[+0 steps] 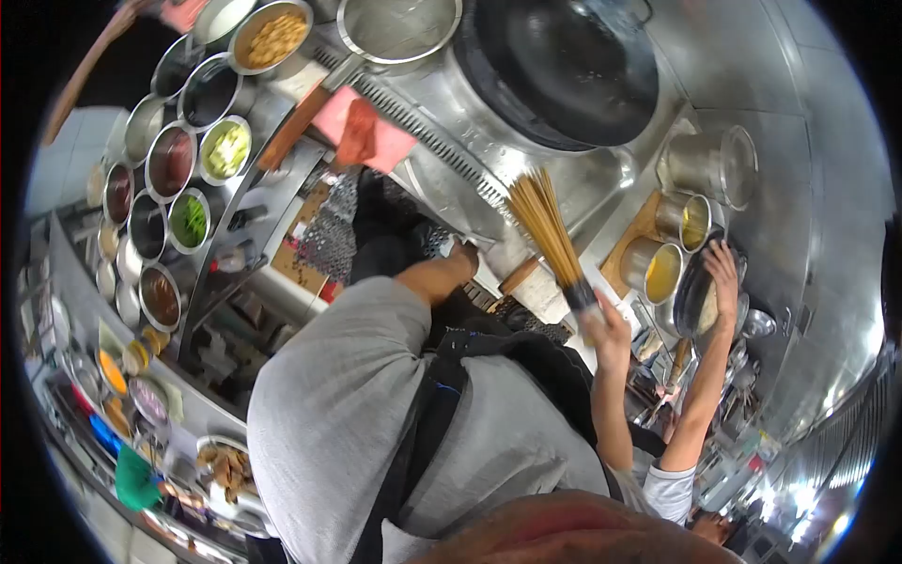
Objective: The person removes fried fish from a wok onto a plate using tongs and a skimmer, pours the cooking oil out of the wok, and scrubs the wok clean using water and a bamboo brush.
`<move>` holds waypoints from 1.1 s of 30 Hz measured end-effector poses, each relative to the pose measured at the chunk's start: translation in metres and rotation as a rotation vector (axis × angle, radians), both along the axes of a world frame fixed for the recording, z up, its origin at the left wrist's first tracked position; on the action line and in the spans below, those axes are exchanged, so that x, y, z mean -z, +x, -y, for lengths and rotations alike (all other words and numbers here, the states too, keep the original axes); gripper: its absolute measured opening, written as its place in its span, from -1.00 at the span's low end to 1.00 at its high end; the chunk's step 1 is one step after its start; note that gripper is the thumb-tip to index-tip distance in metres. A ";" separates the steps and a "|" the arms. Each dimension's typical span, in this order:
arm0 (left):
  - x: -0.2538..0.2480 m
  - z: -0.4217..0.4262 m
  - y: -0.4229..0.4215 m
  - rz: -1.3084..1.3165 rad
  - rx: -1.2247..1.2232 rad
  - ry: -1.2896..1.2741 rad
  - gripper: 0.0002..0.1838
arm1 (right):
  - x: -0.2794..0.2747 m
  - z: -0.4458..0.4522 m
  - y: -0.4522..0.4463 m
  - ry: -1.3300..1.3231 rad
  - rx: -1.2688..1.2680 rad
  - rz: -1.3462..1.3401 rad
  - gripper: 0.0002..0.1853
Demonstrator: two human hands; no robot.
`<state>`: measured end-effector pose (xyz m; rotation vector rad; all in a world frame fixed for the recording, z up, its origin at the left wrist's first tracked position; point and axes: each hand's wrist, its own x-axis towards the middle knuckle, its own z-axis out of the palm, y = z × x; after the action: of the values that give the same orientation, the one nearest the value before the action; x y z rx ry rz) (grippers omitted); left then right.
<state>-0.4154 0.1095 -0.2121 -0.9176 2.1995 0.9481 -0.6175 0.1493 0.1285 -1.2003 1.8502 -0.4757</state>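
Observation:
In front of my torso, my left hand (464,258) is near the worktop's edge; its fingers look dark and too small to make out. My right hand (609,329) is closed around the dark bound handle of a bamboo brush (548,226). The brush's splayed bristles point up toward a large black wok (564,70), without touching it. Below the wok is the steel stove top (451,211). A pink cloth (395,146) with a red one on it lies left of the brush.
At right, another arm in a light sleeve has its hand (722,277) on a dark pan (692,291). Pots of yellow liquid (663,274) stand beside it. Several ingredient bowls fill the left, including chopped greens (191,221). A strainer (399,28) is at the top.

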 end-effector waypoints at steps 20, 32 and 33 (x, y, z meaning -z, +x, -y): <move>-0.032 -0.343 0.284 0.247 -1.890 0.098 -0.61 | 0.050 0.135 -0.016 -0.073 -0.763 -0.302 -0.46; -0.036 -0.406 0.338 0.168 -1.646 -0.006 -0.62 | 0.178 0.038 0.116 -0.022 0.201 0.002 -0.61; -0.068 -0.410 0.350 0.143 -1.728 -0.134 -0.62 | 0.157 0.032 0.128 0.022 0.240 -0.006 -0.58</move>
<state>-0.0649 0.5194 -0.1444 -2.8787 0.8890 1.2189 -0.4890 0.1177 -0.0285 -0.9695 2.0100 -0.5832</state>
